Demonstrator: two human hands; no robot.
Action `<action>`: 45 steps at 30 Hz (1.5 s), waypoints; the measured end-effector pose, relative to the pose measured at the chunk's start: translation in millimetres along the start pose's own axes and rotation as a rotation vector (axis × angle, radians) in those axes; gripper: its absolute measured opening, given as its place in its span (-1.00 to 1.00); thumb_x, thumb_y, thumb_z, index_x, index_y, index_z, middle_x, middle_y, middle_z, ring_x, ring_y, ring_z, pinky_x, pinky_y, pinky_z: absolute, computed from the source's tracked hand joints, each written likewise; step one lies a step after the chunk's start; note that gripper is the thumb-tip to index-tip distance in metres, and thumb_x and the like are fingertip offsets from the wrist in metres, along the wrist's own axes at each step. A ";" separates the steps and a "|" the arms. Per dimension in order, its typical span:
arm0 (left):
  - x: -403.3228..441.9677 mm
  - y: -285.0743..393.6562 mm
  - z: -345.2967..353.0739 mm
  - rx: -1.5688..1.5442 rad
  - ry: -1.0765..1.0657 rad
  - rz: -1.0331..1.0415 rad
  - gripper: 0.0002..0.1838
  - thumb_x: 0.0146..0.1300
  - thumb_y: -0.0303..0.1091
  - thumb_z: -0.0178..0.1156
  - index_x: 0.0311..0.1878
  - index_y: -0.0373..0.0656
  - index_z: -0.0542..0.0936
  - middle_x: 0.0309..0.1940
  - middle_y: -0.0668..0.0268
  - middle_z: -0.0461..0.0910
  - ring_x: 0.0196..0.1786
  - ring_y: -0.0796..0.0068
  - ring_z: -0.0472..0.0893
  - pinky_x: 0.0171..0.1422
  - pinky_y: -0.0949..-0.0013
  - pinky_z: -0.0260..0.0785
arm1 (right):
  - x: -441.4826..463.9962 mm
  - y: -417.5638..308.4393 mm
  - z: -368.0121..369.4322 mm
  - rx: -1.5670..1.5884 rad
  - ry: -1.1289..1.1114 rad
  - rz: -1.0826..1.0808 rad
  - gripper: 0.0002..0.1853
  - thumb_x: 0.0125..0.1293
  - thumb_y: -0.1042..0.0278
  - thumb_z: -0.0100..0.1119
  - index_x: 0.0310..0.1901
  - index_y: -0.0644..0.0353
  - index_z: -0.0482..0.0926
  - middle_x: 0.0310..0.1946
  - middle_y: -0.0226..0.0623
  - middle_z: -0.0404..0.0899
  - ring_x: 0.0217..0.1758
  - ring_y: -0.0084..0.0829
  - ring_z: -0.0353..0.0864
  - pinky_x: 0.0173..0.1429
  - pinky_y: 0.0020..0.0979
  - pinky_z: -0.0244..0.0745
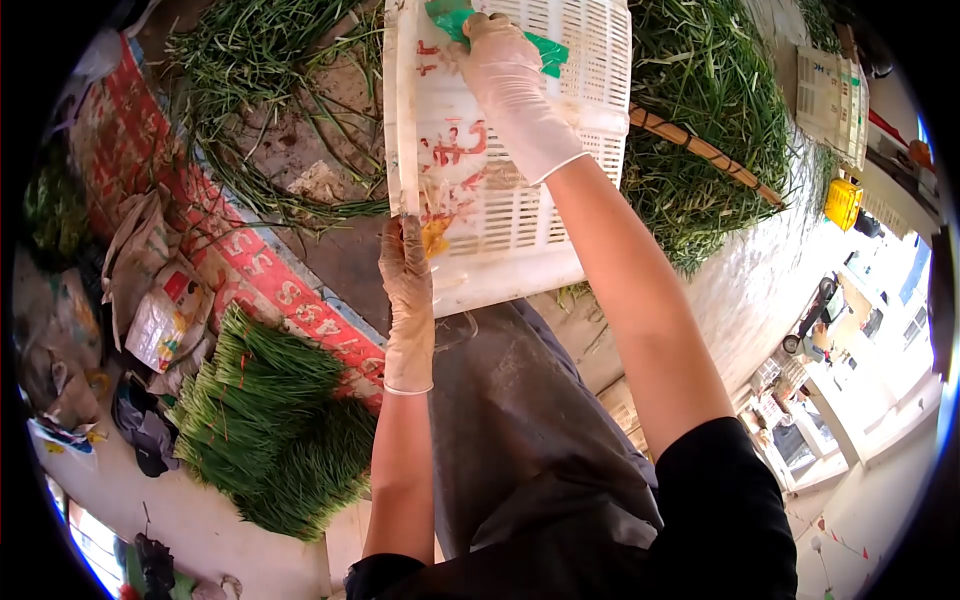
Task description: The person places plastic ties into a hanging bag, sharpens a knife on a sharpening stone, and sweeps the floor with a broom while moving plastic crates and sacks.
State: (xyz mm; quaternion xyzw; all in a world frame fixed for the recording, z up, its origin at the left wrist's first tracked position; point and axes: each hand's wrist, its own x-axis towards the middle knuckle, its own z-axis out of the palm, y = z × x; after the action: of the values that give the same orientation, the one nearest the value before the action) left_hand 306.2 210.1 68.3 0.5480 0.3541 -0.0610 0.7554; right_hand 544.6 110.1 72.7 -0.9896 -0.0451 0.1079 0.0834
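Observation:
A white slatted plastic crate (560, 150) with red painted marks and a bit of yellow on its side is tipped up in front of me. My left hand (407, 300), in a soiled pale glove, grips the crate's rim at its near left corner. My right hand (510, 95), also gloved, is closed at the crate's far side, fingers curled over a green plastic strip (549, 54). Whether that strip is stuck to the crate I cannot tell. The fingertips are partly hidden.
Loose green stalks lie in a heap (710, 110) at right, by a wooden stick (710, 155), and in another pile (250, 60) at left. Bundled greens (265, 400) rest beside a red printed sheet (290, 300). Bags (165, 310) lie farther left; another crate (832, 105) is far right.

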 end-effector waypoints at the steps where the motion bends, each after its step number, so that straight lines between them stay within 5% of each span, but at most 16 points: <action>1: 0.0 0.6 0.0 -0.001 0.001 -0.001 -0.67 0.37 -0.15 -0.04 -0.05 -0.25 0.45 -0.27 0.42 0.49 -0.24 0.68 0.36 -0.11 0.55 0.26 | 0.3 3.2 6.1 -0.090 0.001 -0.032 -0.63 0.15 0.07 0.11 -0.13 0.16 0.47 -0.20 -0.15 0.51 -0.11 -0.22 0.54 -0.12 -0.31 0.50; 3: 1.1 0.7 -1.1 0.038 -0.028 0.025 -0.65 0.37 -0.15 -0.03 -0.01 -0.25 0.44 -0.25 0.42 0.49 -0.21 0.68 0.38 -0.09 0.55 0.25 | 5.4 10.9 16.4 -0.184 0.001 -0.066 -0.61 0.19 -0.01 0.06 -0.15 0.15 0.47 -0.22 -0.14 0.51 -0.16 -0.21 0.56 -0.13 -0.28 0.49; 5: 2.9 -2.4 -5.3 0.024 -0.037 0.021 -0.66 0.36 -0.15 -0.02 -0.01 -0.24 0.44 -0.24 0.42 0.49 -0.20 0.67 0.39 -0.09 0.55 0.26 | 4.6 19.9 21.4 -0.355 0.102 -0.137 -0.82 0.14 0.26 0.12 -0.24 0.11 0.53 -0.31 -0.27 0.56 -0.27 -0.27 0.61 -0.31 -0.37 0.56; 7: 1.0 -2.8 -10.3 0.016 -0.044 0.011 -0.66 0.35 -0.15 -0.02 0.00 -0.23 0.44 -0.23 0.42 0.49 -0.19 0.67 0.40 -0.08 0.54 0.26 | 8.0 44.9 3.6 0.250 0.092 0.248 -0.91 0.14 0.30 0.12 -0.38 0.08 0.57 -0.37 -0.32 0.56 -0.35 -0.29 0.61 -0.32 -0.36 0.54; 9: -1.0 8.7 -10.7 -0.339 -0.064 -0.148 -0.66 0.33 -0.13 0.02 -0.04 -0.20 0.47 -0.24 0.43 0.48 -0.21 0.66 0.40 -0.10 0.54 0.27 | -20.6 59.9 -29.7 0.412 -0.013 0.187 -0.84 0.15 0.26 0.15 -0.34 0.15 0.54 -0.36 -0.27 0.54 -0.30 -0.35 0.59 -0.28 -0.39 0.53; 12: -5.3 15.2 -20.1 -0.233 -0.013 -0.222 -0.67 0.31 -0.11 0.04 -0.06 -0.18 0.48 -0.23 0.44 0.48 -0.21 0.67 0.40 -0.11 0.55 0.28 | -95.9 45.4 -38.8 0.707 -0.345 0.047 -0.69 0.10 0.22 0.26 -0.19 0.22 0.51 -0.32 -0.25 0.49 -0.24 -0.44 0.55 -0.17 -0.43 0.52; 15: -10.2 12.3 -26.3 -0.114 -0.077 -0.214 -0.55 0.32 -0.06 -0.03 0.09 -0.22 0.41 -0.07 0.35 0.47 -0.04 0.58 0.42 0.05 0.52 0.26 | -146.3 21.3 -11.8 0.466 -0.443 -0.094 -0.56 0.04 0.16 0.30 -0.06 0.15 0.48 -0.14 -0.24 0.44 -0.14 -0.36 0.52 -0.02 -0.35 0.49; 17: -9.3 9.6 -29.9 -0.041 -0.110 -0.202 -0.50 0.33 -0.04 -0.07 0.16 -0.25 0.37 0.01 0.31 0.46 0.05 0.53 0.43 0.13 0.51 0.24 | -157.4 1.3 4.3 0.260 -0.158 -0.253 -0.57 0.01 0.19 0.26 -0.02 -0.09 0.46 0.01 -0.23 0.34 0.02 -0.17 0.41 0.00 -0.20 0.41; 20: -10.1 3.6 -32.0 -0.058 -0.064 -0.204 -0.51 0.31 -0.06 -0.02 0.16 -0.22 0.38 0.02 0.32 0.45 0.04 0.53 0.42 0.13 0.50 0.23 | -155.0 -16.0 8.3 0.194 -0.182 -0.286 -0.54 -0.01 0.17 0.26 -0.01 -0.04 0.44 0.05 -0.23 0.28 0.14 -0.17 0.30 0.05 -0.15 0.36; 26: -10.6 11.5 -21.7 -0.190 -0.129 -0.199 -0.53 0.28 -0.09 0.05 0.14 -0.19 0.41 -0.03 0.37 0.48 -0.01 0.60 0.42 0.08 0.49 0.25 | -156.7 -33.0 29.3 -0.180 -0.230 -0.397 -0.71 0.14 0.15 0.08 -0.17 0.12 0.40 -0.37 -0.26 0.52 -0.36 -0.18 0.55 -0.37 -0.24 0.47; 31: -7.7 -2.7 -14.5 -0.149 -0.007 -0.085 -0.67 0.31 -0.18 0.06 -0.01 -0.23 0.43 -0.21 0.36 0.50 -0.19 0.62 0.45 -0.07 0.52 0.32 | -180.9 -21.6 -9.8 0.631 -0.564 -0.032 -0.73 0.12 0.27 0.13 -0.19 0.21 0.41 -0.41 -0.11 0.52 -0.32 -0.17 0.55 -0.30 -0.26 0.45; 34: -7.7 -0.5 -19.2 -0.205 -0.128 -0.159 -0.69 0.32 -0.21 0.04 -0.02 -0.23 0.41 -0.24 0.37 0.48 -0.20 0.62 0.43 -0.07 0.53 0.32 | -250.9 9.9 -14.4 0.855 -0.825 -0.420 -0.73 0.15 0.27 0.12 -0.17 0.21 0.46 -0.33 -0.04 0.52 -0.18 -0.10 0.52 -0.08 -0.25 0.40; 35: -7.9 -0.8 -19.1 -0.216 -0.120 -0.138 -0.69 0.32 -0.21 0.04 -0.01 -0.22 0.40 -0.25 0.37 0.48 -0.21 0.61 0.44 -0.07 0.51 0.32 | -256.8 15.9 -40.4 0.834 -1.212 -0.311 -0.74 0.14 0.22 0.13 -0.22 0.21 0.48 -0.30 -0.06 0.53 -0.15 -0.10 0.51 -0.05 -0.22 0.37; 36: -6.6 3.3 -21.2 -0.212 -0.117 -0.134 -0.69 0.32 -0.21 0.04 -0.01 -0.22 0.40 -0.25 0.37 0.48 -0.21 0.61 0.44 -0.07 0.51 0.32 | -275.8 30.5 -44.4 0.662 -1.331 -0.348 -0.72 0.12 0.17 0.15 -0.23 0.19 0.49 -0.29 -0.06 0.52 -0.14 -0.10 0.51 -0.03 -0.20 0.36; 41: -4.4 16.3 -25.9 -0.087 -0.282 -0.369 -0.63 0.25 -0.29 0.13 0.09 -0.21 0.40 -0.13 0.36 0.53 -0.11 0.58 0.48 -0.01 0.51 0.34 | -269.1 82.2 -51.0 0.425 -0.725 -0.154 -0.82 0.13 0.34 0.16 -0.28 0.20 0.45 -0.42 -0.18 0.46 -0.27 -0.27 0.53 -0.17 -0.29 0.40; 45: -3.5 2.7 -5.3 0.073 -0.250 -0.172 -0.69 0.17 -0.37 0.19 0.00 -0.19 0.56 -0.10 0.33 0.54 -0.02 0.52 0.47 0.13 0.47 0.26 | -205.5 54.4 -44.2 0.710 -0.257 0.214 -0.91 0.21 0.51 0.08 -0.30 0.25 0.37 -0.55 -0.36 0.40 -0.47 -0.52 0.37 -0.34 -0.48 0.34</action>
State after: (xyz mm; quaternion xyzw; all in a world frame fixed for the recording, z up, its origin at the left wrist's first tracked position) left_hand 302.5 214.8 71.7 0.5311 0.3005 -0.2060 0.7650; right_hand 358.4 27.8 148.1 -0.8768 0.0882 0.2477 0.4025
